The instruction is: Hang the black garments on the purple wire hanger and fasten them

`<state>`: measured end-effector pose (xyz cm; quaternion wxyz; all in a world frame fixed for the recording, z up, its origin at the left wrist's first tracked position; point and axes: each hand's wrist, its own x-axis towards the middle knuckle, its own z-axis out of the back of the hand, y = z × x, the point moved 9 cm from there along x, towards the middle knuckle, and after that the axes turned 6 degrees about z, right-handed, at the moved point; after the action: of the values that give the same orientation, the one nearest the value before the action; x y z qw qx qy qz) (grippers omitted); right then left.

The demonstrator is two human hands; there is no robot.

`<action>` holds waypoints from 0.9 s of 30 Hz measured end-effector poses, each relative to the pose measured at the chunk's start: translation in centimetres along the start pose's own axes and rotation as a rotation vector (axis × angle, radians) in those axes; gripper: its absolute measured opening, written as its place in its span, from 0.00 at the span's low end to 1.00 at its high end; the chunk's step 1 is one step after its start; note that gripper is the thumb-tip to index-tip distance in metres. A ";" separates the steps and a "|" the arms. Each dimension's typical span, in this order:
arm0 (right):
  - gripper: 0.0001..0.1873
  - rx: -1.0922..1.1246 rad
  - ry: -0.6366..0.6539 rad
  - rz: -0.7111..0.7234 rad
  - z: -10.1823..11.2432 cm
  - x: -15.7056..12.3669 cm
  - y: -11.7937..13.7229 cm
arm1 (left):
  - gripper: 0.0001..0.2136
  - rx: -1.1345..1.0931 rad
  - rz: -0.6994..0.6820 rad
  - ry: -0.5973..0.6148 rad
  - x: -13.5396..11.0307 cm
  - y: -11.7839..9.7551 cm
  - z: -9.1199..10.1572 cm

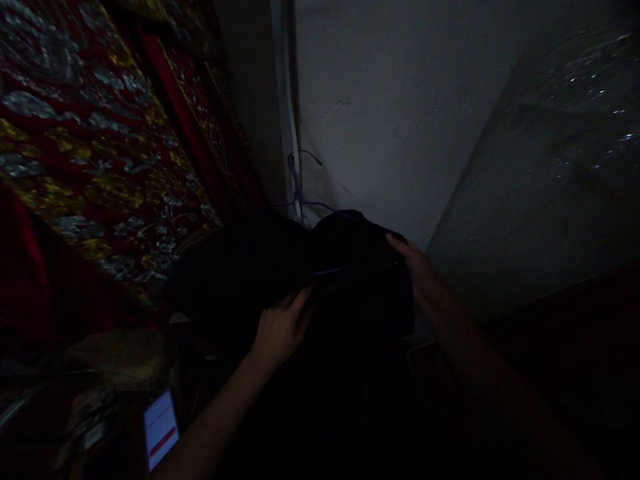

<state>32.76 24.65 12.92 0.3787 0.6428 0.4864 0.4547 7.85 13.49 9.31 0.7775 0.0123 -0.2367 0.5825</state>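
Note:
A black garment (360, 300) hangs on a thin purple wire hanger (320, 204) in dim light. My left hand (283, 327) is at the middle of its front, fingers closed and pressed together on the cloth. Just above those fingertips shows a short purple strip (327, 271), perhaps part of a hanger. My right hand (414, 263) grips the garment's upper right edge, thumb on top and the other fingers hidden behind the cloth. Darkness hides most of the garment's folds and its lower end.
Red cloth with gold and silver embroidery (90, 153) hangs at the left. A lit phone (161, 427) lies at the lower left among dim clutter. Behind the garment are a pale wall (390, 113), a vertical cable or pipe (289, 100) and shiny clear plastic sheeting (565, 153).

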 end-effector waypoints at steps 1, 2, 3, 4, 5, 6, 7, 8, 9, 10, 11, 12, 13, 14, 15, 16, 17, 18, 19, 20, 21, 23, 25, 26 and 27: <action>0.15 0.013 0.002 -0.020 0.0 0.3 -0.2 | 0.22 0.006 0.067 0.021 0.1 0.6 -0.4; 0.16 0.021 0.002 -0.037 0.1 0.7 -0.4 | 0.18 0.013 0.133 0.044 0.2 1.3 -0.8; 0.17 0.015 -0.002 -0.035 0.4 1.1 -0.6 | 0.14 0.015 0.184 0.058 0.1 1.9 -1.1; 0.19 -0.010 -0.015 -0.008 0.8 1.3 -0.6 | 0.11 0.000 0.212 0.061 -0.1 2.4 -1.4; 0.20 -0.055 -0.051 0.053 1.5 1.3 -0.6 | 0.10 -0.037 0.220 0.052 -0.5 2.6 -1.6; 0.22 -0.120 -0.113 0.147 2.2 0.9 -0.3 | 0.09 -0.095 0.218 0.028 -0.9 2.7 -1.8; 0.24 -0.196 -0.191 0.260 2.9 -0.1 0.1 | 0.08 -0.168 0.213 -0.007 -1.5 2.6 -2.0; 0.26 -0.270 -0.282 0.373 3.4 -1.7 0.3 | 0.08 -0.245 0.208 -0.045 -2.2 2.5 -2.2; 0.27 -0.332 -0.371 0.470 3.5 -3.8 0.2 | 0.07 -0.320 0.207 -0.087 -2.9 2.3 -2.4; 0.26 -0.376 -0.417 0.533 3.1 -6.2 -0.3 | 0.06 -0.387 0.212 -0.132 -3.7 2.1 -2.6; 0.23 -0.363 -0.430 0.534 2.5 -8.5 -1.4 | 0.06 -0.447 0.226 -0.179 -4.5 1.8 -2.8; 0.20 -0.337 -0.387 0.468 1.4 -10.4 -3.2 | 0.05 -0.505 0.246 -0.226 -5.2 1.5 -3.0; 0.17 -0.332 -0.282 0.361 -0.2 -12.1 -5.2 | 0.04 -0.568 0.273 -0.271 -6.0 1.3 -3.2; 0.16 -0.315 -0.128 0.243 -2.3 -13.7 -7.4 | 0.02 -0.641 0.309 -0.313 -6.6 1.2 -3.5; 0.16 -0.287 0.036 0.137 -4.5 -15.2 -9.3 | 0.04 -0.728 0.353 -0.354 -7.3 1.2 -3.7; 0.16 -0.279 0.131 0.070 -5.9 -16.6 -10.7 | 0.09 -0.826 0.403 -0.395 -8.0 1.3 -4.0; 0.17 -0.278 0.201 0.023 -6.9 -17.7 -11.6 | 0.16 -0.929 0.457 -0.436 -8.7 1.5 -4.2; 0.17 -0.289 0.233 0.002 -7.5 -18.2 -12.1 | 0.22 -1.030 0.510 -0.478 -9.3 1.8 -4.4; 0.17 -0.305 0.245 -0.005 -7.7 -18.5 -12.2 | 0.28 -1.120 0.558 -0.515 -9.9 2.0 -4.7; 0.17 -0.320 0.263 -0.012 -7.8 -18.5 -12.2 | 0.31 -1.195 0.597 -0.543 -10.5 2.3 -4.8; 0.17 -0.329 0.298 -0.027 -8.0 -18.5 -12.2 | 0.33 -1.254 0.625 -0.556 -10.8 2.4 -5.0; 0.18 -0.336 0.401 -0.071 -8.5 -18.6 -12.3 | 0.33 -1.330 0.658 -0.551 -11.2 2.6 -5.3; 0.19 -0.347 0.480 -0.106 -8.8 -19.1 -12.3 | 0.32 -1.368 0.688 -0.544 -11.4 2.8 -5.6; 0.20 -0.353 0.491 -0.109 -8.9 -19.3 -12.2 | 0.31 -1.381 0.701 -0.545 -11.5 2.9 -5.8; 0.20 -0.355 0.489 -0.107 -8.9 -19.5 -12.2 | 0.30 -1.391 0.713 -0.548 -11.6 3.0 -5.9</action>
<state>18.68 9.02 0.05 0.3801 0.4115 0.5093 0.6533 4.80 5.77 -1.08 0.2912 -0.4058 -0.7137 0.4911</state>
